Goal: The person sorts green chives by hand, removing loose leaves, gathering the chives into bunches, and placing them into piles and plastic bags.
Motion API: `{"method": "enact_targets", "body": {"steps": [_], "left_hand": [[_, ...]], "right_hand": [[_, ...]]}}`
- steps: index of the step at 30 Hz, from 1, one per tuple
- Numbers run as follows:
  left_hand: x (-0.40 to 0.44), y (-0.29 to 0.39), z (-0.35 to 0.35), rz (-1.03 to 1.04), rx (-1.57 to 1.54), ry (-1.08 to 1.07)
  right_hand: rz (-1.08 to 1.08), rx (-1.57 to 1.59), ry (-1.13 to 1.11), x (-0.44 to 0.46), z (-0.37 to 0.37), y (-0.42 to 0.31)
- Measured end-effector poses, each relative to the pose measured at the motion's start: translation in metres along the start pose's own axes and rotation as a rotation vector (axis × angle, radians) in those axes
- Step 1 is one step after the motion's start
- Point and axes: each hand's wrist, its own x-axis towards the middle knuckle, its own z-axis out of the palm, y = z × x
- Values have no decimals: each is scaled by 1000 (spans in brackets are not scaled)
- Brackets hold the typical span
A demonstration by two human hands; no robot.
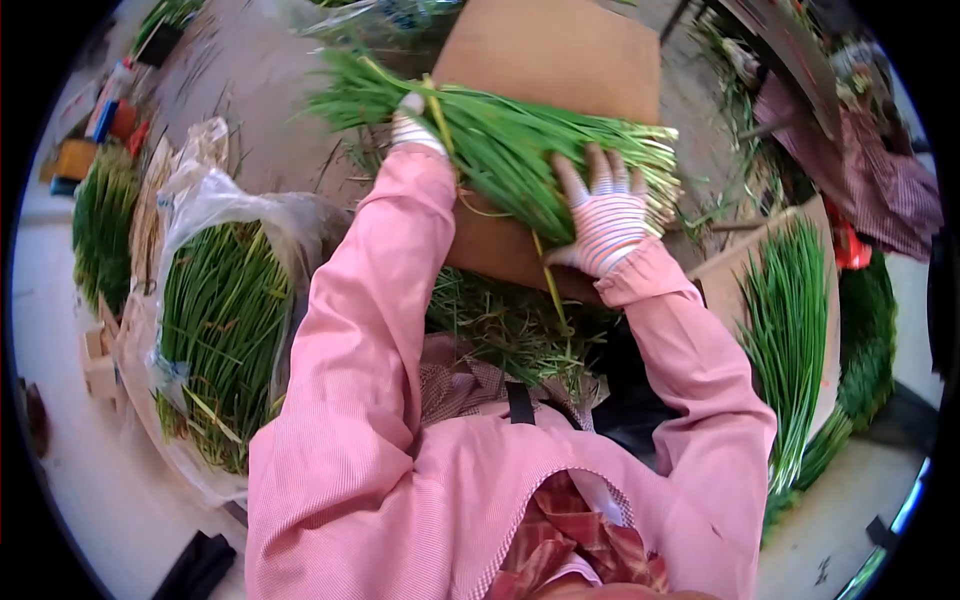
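Note:
A thick bunch of garlic chives (510, 140) lies slantwise across a brown board (560, 45), leafy tips to the left and pale cut ends to the right. My left hand (415, 128), in a striped glove with grey fingertips, grips its leafy part; most of those fingers are hidden by the leaves. Beside that hand a yellow strip (438, 115) crosses the bunch, and a strip end hangs below the board's front edge. Flat on the bunch near the cut ends rests my right hand (608, 215), in a matching glove, its fingers spread.
Loose leaves (510, 320) are heaped between the board and my lap. At left stands a clear plastic bag (190, 205) full of green leaves. On the right, more chives (790, 320) lie against a board, with further bundles behind. Scraps litter the floor.

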Motion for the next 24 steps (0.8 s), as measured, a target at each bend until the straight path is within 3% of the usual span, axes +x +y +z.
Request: {"method": "enact_targets", "body": {"steps": [1, 4, 6, 8, 10, 13, 14, 15, 16, 19, 21, 23, 24], "left_hand": [[14, 4, -2, -106, 211, -80], [-9, 20, 44, -237, 285, 65], [-35, 40, 76, -213, 505, 226], [-55, 63, 76, -170, 483, 211], [-79, 94, 58, -137, 535, -56], [-148, 132, 21, 88, 686, -85], [-172, 142, 2, 204, 730, -128], [-192, 147, -23, 225, 643, -172], [-217, 150, -47, 252, 558, -209], [-296, 153, -93, 424, 592, 51], [-336, 147, -123, 470, 594, 159], [-368, 140, -159, 505, 620, 193], [-381, 137, -170, 508, 647, 249]], "right_hand": [[-3, -3, 17, 7, 4, 6], [18, 38, 43, 39, 1, 29], [105, -84, -28, 67, -5, 41], [130, -174, -46, 96, -10, 54], [57, -110, -103, 119, -20, 71], [40, -159, 25, 110, -5, 68], [-19, -229, 167, 96, 17, 66], [10, -280, 136, 81, 10, 49], [-97, -176, 199, 83, 12, 54], [-142, 12, 56, 92, 5, 68], [-59, -164, 155, 81, -8, 42], [-137, -14, 330, 52, -9, 11], [-95, 148, 198, 37, 3, -3]]}}
